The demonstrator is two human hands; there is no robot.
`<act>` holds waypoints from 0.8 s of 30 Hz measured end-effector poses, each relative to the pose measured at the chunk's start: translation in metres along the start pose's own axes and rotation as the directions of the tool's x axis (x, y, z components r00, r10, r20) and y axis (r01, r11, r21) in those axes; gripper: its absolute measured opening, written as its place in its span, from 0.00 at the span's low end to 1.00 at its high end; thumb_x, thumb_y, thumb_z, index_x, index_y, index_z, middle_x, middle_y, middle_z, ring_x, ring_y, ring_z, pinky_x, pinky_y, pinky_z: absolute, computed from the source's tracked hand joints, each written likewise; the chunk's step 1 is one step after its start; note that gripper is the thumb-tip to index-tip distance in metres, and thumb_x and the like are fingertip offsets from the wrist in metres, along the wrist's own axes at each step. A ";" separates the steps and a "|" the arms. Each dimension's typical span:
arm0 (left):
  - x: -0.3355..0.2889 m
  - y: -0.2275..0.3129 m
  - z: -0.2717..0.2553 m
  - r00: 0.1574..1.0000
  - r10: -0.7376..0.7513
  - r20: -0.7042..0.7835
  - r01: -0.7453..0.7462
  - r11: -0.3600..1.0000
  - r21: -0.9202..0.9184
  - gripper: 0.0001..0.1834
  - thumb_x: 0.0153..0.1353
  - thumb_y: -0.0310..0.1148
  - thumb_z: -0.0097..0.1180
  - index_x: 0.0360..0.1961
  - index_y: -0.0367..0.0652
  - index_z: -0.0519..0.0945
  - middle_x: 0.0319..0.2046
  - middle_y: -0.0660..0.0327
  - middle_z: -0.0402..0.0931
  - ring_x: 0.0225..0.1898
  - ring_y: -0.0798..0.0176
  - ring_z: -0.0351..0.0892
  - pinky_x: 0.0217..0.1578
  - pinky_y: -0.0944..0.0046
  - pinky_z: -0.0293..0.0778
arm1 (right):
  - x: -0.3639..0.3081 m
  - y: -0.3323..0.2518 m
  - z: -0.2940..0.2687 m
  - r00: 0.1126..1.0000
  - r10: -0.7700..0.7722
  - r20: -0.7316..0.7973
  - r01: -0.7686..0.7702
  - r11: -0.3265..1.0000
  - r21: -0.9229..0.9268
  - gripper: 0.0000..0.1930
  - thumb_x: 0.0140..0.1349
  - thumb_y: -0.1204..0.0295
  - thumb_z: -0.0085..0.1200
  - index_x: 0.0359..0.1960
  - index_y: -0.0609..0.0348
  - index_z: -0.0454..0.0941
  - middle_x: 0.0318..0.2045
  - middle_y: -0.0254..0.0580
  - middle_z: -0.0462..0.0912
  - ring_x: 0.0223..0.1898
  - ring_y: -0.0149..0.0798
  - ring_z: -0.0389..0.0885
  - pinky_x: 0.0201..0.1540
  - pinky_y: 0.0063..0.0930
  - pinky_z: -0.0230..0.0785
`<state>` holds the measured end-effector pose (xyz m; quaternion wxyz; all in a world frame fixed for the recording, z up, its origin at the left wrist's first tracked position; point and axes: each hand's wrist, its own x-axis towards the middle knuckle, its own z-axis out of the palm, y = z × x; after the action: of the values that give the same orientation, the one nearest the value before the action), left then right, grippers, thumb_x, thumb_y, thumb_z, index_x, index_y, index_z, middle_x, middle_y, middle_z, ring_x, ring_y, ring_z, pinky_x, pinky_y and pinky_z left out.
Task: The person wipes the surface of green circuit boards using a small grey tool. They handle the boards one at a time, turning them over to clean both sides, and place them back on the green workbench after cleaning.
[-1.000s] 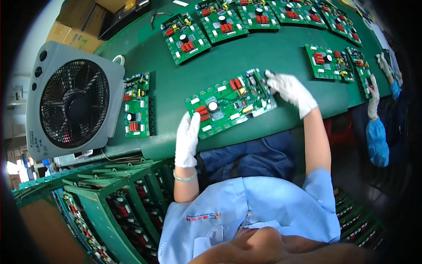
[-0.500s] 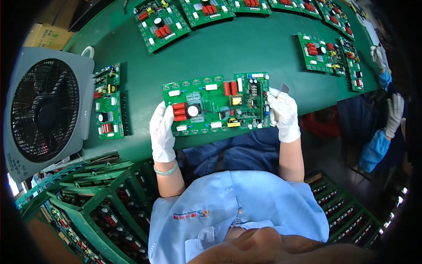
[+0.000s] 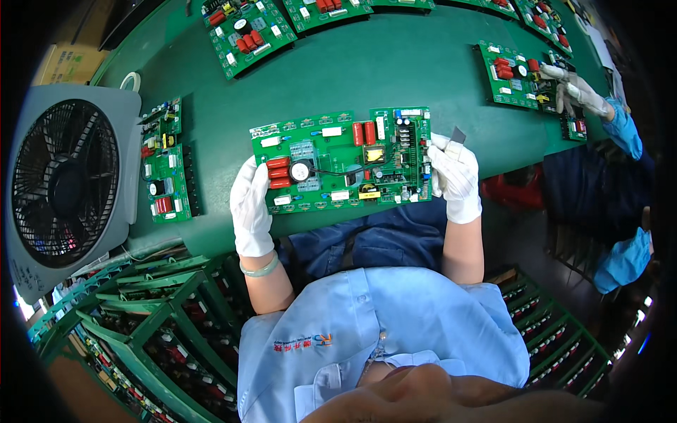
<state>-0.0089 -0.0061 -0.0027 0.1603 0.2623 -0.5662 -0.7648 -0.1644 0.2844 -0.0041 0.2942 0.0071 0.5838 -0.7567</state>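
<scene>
A large green circuit board [image 3: 335,154] is held up level in front of me, above the near edge of the green table. It carries red capacitors, white blocks and a round black part with a white top [image 3: 301,170]. My left hand [image 3: 251,208], in a white glove, is closed on the board's left edge. At the opposite edge my right hand [image 3: 456,178], gloved too, grips the board. A small flat grey blade-like piece [image 3: 458,134] sticks up from the right fingers; its lower part is hidden.
More circuit boards [image 3: 243,35] line the table's far side; others lie left and right. A grey box fan [image 3: 116,113] stands at left. Green racks of boards [image 3: 151,310] flank me. A co-worker's gloved hand [image 3: 582,93] reaches over the boards at right.
The board and my left hand have shifted slightly left, and the board is turned a little. My grip stays the same. The co-worker's hand has come in from the right onto the boards there.
</scene>
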 end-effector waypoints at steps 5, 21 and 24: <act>-0.002 -0.004 -0.002 0.999 0.031 0.013 -0.031 0.999 0.020 0.21 0.70 0.37 0.48 0.55 0.29 0.71 0.46 0.53 0.79 0.46 0.64 0.80 0.50 0.65 0.74 | 0.000 0.002 -0.004 0.995 -0.088 0.052 0.088 0.996 0.011 0.16 0.63 0.76 0.55 0.50 0.72 0.78 0.35 0.39 0.82 0.14 0.20 0.71 0.12 0.15 0.59; -0.001 -0.005 -0.005 0.999 0.039 0.038 -0.041 0.997 0.062 0.22 0.70 0.37 0.46 0.56 0.29 0.70 0.48 0.52 0.79 0.48 0.63 0.79 0.51 0.64 0.74 | 0.000 0.002 -0.001 0.993 -0.106 0.057 0.105 0.994 0.013 0.15 0.63 0.78 0.55 0.50 0.72 0.78 0.30 0.36 0.81 0.13 0.20 0.68 0.13 0.15 0.55; 0.000 -0.008 -0.008 0.998 0.041 0.042 -0.043 0.997 0.061 0.22 0.70 0.37 0.46 0.57 0.28 0.69 0.48 0.52 0.79 0.48 0.63 0.79 0.51 0.64 0.74 | 0.001 0.005 -0.003 0.991 -0.117 0.061 0.115 0.993 0.025 0.15 0.62 0.78 0.55 0.50 0.73 0.78 0.33 0.40 0.82 0.12 0.22 0.69 0.12 0.15 0.56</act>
<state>-0.0037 -0.0094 -0.0117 0.1567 0.2397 -0.5980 -0.7486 -0.1641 0.2857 -0.0097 0.2678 -0.0475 0.5657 -0.7785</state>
